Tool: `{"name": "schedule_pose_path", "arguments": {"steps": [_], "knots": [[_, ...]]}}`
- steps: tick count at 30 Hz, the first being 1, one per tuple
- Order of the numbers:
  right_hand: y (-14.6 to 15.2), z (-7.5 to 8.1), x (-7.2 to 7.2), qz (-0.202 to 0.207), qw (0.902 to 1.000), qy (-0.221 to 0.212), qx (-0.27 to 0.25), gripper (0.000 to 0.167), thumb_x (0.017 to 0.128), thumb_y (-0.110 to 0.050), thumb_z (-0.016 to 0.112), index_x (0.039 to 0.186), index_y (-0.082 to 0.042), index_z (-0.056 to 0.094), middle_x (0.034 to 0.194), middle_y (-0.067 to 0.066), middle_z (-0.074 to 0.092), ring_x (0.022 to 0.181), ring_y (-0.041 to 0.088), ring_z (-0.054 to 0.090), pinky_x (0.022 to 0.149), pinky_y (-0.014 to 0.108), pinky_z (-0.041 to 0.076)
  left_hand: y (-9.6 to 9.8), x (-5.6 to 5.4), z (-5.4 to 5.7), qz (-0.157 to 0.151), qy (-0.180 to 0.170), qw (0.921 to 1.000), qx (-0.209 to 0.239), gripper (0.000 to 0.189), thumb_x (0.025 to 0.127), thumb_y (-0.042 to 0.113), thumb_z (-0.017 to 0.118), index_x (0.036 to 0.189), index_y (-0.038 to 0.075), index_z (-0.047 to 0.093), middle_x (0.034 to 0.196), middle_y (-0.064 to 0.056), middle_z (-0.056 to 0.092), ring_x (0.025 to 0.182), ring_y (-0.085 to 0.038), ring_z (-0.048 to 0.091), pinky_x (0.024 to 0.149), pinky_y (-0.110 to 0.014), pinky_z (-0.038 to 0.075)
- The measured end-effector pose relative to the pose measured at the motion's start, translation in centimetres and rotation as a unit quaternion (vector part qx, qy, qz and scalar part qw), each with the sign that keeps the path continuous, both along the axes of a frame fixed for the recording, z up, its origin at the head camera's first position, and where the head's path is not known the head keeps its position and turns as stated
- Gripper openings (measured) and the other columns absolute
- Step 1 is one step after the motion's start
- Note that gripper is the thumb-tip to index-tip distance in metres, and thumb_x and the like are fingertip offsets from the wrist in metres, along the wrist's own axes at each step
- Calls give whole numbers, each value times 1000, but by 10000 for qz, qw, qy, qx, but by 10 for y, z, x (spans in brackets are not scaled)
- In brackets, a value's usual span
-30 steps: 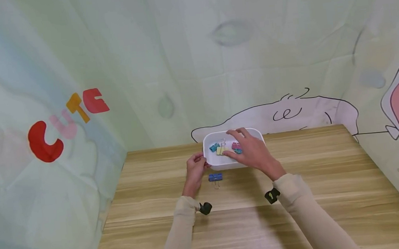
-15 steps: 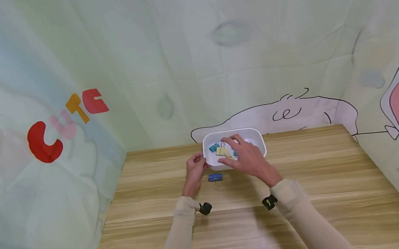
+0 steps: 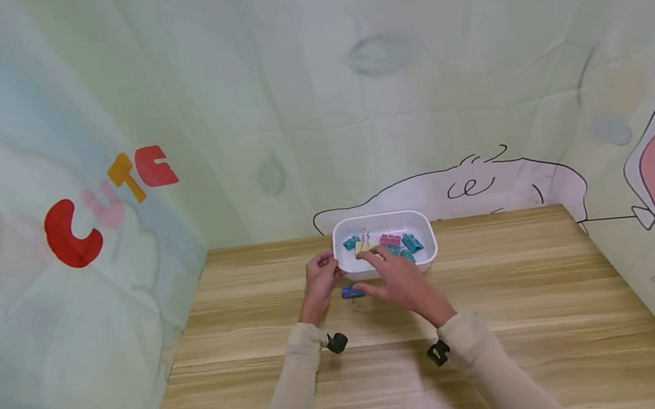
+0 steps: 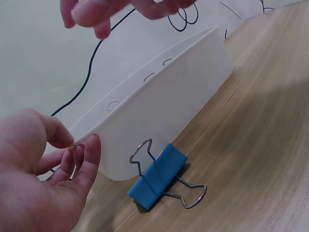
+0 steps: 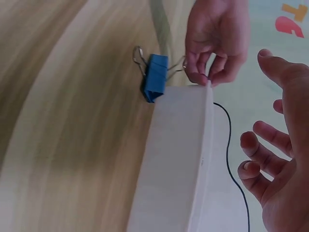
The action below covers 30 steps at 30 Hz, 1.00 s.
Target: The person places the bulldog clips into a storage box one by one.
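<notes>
My left hand (image 3: 319,283) pinches the left end of a white plastic box (image 3: 384,215) at its rim, thumb and fingertips on either side of the edge. Over the box's front rim hovers my right hand (image 3: 402,280), fingers spread and nothing between them, as the right wrist view confirms. A blue binder clip (image 4: 159,175) lies on the table against the box's front, its wire handles splayed. Inside the box are a yellow binder clip (image 3: 358,248), partly covered by the right fingers, a pink binder clip (image 3: 390,240) and several teal binder clips (image 3: 412,243).
The wooden table (image 3: 246,341) runs back to a printed cloth backdrop (image 3: 272,105), with the box near that far edge. A small black camera (image 3: 337,342) is strapped at the left wrist, another camera (image 3: 438,352) at the right.
My right hand has drawn back from over the box's inside toward the front rim and the blue binder clip, uncovering the pink and teal clips. My left hand keeps its place.
</notes>
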State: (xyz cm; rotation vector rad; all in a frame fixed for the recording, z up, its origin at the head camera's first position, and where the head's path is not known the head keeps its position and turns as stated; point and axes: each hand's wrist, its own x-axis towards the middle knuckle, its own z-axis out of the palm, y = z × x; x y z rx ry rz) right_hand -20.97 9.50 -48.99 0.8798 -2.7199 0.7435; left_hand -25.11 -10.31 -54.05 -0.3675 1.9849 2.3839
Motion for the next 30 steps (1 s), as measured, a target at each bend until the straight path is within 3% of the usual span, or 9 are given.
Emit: {"name": "schedule_pose_path", "arguments": {"steps": [6, 14, 21, 27, 30], "knots": [[-4, -15, 8, 107, 9996, -187, 170, 58, 91, -49, 78, 135, -14, 64, 125, 9, 65, 85, 20, 65, 75, 37, 63, -1, 1, 1, -3, -66, 9999, -109, 35, 100, -3, 54, 133, -15, 54, 122, -30, 55, 89, -24, 62, 80, -31, 62], [-9, -38, 13, 178, 9994, -148, 258, 54, 90, -44, 80, 133, -14, 67, 117, 7, 66, 77, 15, 58, 61, 28, 54, -1, 1, 2, 4, -61, 9999, -81, 36, 100, -3, 54, 134, -16, 53, 123, -32, 55, 92, -30, 63, 70, -21, 59], [-9, -55, 11, 80, 9993, -245, 273, 54, 90, -42, 81, 135, -14, 66, 126, 6, 66, 88, 17, 59, 66, 29, 56, 0, 1, 3, 26, -59, 10000, -21, 36, 100, -4, 53, 133, -16, 53, 125, -33, 55, 89, -27, 63, 69, -20, 59], [-9, -65, 6, 43, 9989, -314, 339, 45, 91, -34, 81, 131, -16, 67, 119, 5, 66, 90, 17, 61, 68, 31, 56, -2, 2, 8, -119, -146, 9998, -55, 38, 101, -3, 53, 136, -17, 50, 125, -32, 55, 84, -19, 62, 82, -34, 62], [-11, -69, 4, -29, 9982, -370, 480, 42, 93, -33, 79, 130, -18, 67, 116, 3, 66, 89, 17, 61, 66, 29, 54, -1, 2, 7, -99, -166, 9998, -82, 38, 101, -3, 53, 136, -16, 51, 126, -32, 54, 85, -21, 63, 82, -33, 62]]}}
